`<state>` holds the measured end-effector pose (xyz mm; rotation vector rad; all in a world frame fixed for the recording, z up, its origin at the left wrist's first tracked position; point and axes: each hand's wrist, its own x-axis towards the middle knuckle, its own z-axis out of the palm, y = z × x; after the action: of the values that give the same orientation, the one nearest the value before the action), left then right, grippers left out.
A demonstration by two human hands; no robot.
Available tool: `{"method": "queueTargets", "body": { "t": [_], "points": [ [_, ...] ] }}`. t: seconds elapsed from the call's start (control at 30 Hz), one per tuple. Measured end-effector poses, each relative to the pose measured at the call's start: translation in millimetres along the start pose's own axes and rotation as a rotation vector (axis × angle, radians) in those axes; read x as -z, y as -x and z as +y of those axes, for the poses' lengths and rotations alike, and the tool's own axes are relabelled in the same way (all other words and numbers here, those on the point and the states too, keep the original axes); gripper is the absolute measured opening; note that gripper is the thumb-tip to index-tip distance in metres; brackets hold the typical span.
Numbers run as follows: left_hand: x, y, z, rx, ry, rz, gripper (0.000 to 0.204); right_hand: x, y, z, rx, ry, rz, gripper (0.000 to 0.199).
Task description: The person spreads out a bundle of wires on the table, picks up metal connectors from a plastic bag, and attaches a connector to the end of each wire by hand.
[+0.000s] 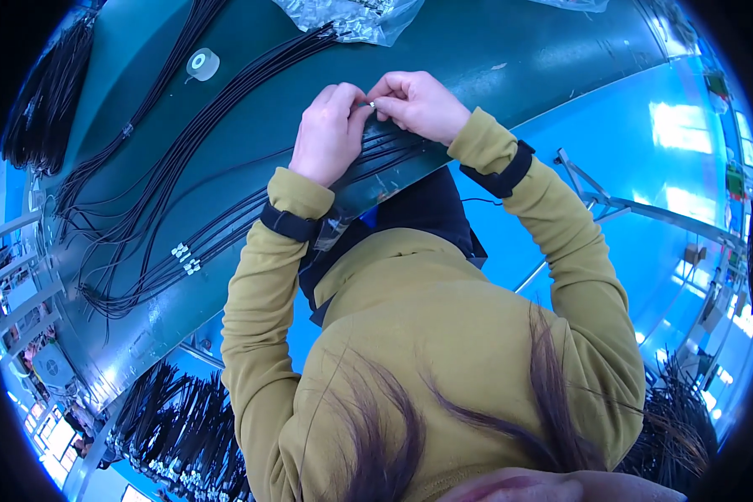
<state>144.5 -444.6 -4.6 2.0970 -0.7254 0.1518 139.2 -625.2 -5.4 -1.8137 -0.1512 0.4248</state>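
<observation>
Above the table's near edge, my left hand and my right hand meet with fingertips pinched together. Between them shows a small whitish piece, too small to make out fully; my right thumb and forefinger close on it. A thin black cable runs from the left into my left hand, whose fingers are closed around its end. Under my hands, several more black cables lie along the table edge. White connectors sit on the cables left of my left forearm.
A long bundle of black cables curves across the green table. Behind my hands lies a clear bag of small whitish parts. A tape roll stands at the back left. More cable bundles hang at left and below the table.
</observation>
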Motion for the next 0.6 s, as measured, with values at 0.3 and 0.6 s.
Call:
{"method": "queueTargets", "body": {
  "t": [0.3,0.6],
  "points": [
    [-4.5,-4.1,4.7,0.055,0.050,0.069,0.007,14.8,2.5,5.5,-0.292,-0.780,0.017,0.021],
    [-4.5,-0.3,2.5,0.023,0.025,0.062,0.006,11.1,1.6,11.0,-0.305,-0.872,0.261,0.024]
  ]
}}
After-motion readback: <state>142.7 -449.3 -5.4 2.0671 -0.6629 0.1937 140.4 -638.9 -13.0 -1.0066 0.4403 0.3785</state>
